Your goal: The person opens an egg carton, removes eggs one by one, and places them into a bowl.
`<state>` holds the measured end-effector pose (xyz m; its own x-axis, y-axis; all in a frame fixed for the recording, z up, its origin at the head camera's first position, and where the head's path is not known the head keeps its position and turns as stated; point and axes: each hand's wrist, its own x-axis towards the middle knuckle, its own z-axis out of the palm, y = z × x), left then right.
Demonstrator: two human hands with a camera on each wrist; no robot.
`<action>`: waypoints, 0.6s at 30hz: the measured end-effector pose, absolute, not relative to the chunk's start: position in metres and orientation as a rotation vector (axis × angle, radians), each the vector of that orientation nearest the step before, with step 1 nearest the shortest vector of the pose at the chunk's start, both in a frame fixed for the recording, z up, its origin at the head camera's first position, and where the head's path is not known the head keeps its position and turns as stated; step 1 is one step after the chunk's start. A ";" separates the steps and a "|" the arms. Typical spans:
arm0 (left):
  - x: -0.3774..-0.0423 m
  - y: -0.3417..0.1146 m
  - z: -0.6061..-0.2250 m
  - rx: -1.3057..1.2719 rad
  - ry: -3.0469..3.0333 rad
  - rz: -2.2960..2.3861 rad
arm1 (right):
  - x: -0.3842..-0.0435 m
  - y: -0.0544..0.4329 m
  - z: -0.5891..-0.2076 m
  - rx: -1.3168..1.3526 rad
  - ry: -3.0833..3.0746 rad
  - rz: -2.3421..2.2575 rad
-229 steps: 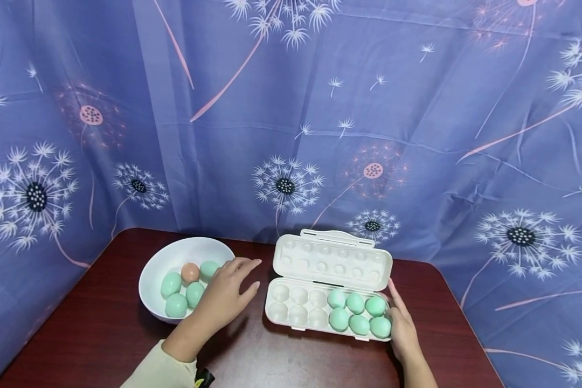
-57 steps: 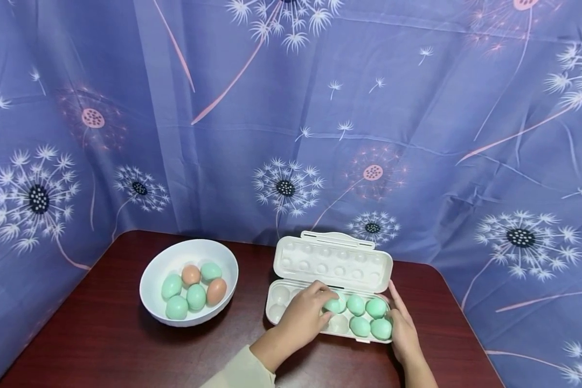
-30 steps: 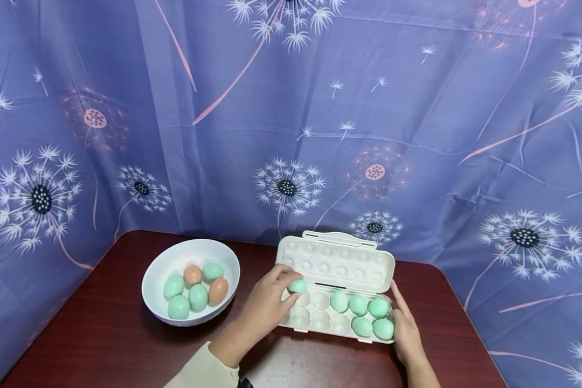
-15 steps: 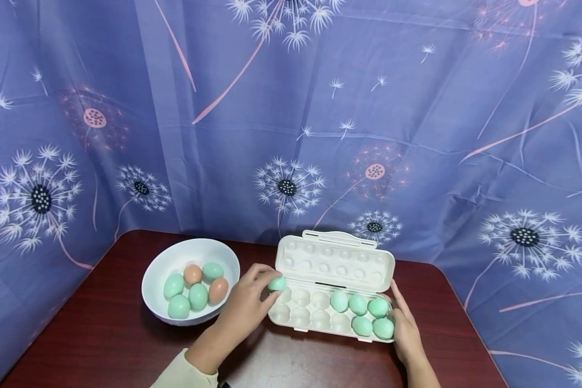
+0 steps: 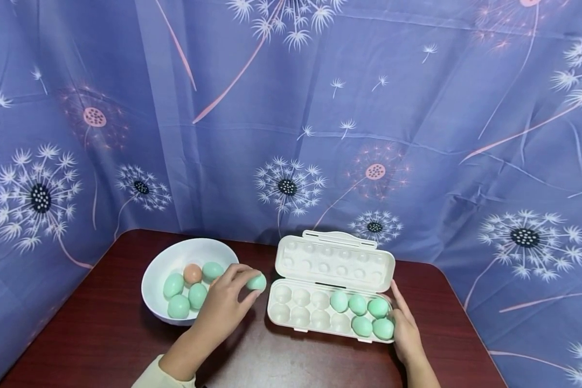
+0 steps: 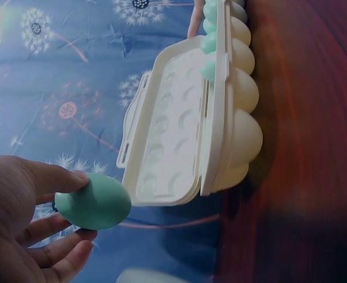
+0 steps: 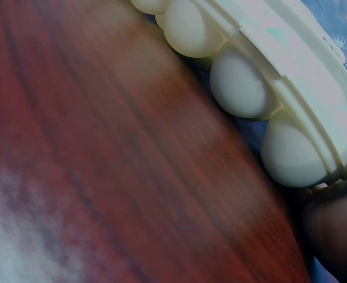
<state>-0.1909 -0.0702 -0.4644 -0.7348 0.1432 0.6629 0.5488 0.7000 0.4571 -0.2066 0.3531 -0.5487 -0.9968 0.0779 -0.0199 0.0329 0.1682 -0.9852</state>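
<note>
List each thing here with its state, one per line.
Egg carton: lid open, seven cups empty, five holding green eggs.
White bowl: upright, holding orange eggs and more green ones.
Held egg: pinched, outside bowl and carton.
Left hand: pinching that egg.
Right hand: holding the carton's end.

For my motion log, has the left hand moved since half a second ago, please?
Yes: in the head view, the left hand has moved left, away from the egg box, towards the bowl.

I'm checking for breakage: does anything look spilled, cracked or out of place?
Nothing stands out. Five eggs sit in the carton, the bowl stands upright, and the left hand holds another egg. I see no spill or crack, though that hand hides part of the bowl.
</note>
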 end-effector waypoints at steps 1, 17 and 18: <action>-0.191 -0.073 -0.464 -0.519 -2.303 -0.885 | -0.207 0.353 -0.549 -0.113 -2.372 2.001; -0.194 -0.112 -0.455 -0.402 -2.378 -0.876 | -0.206 0.351 -0.546 -0.142 -2.369 2.009; -0.194 -0.115 -0.455 -0.391 -2.399 -0.871 | -0.206 0.351 -0.546 -0.141 -2.370 2.008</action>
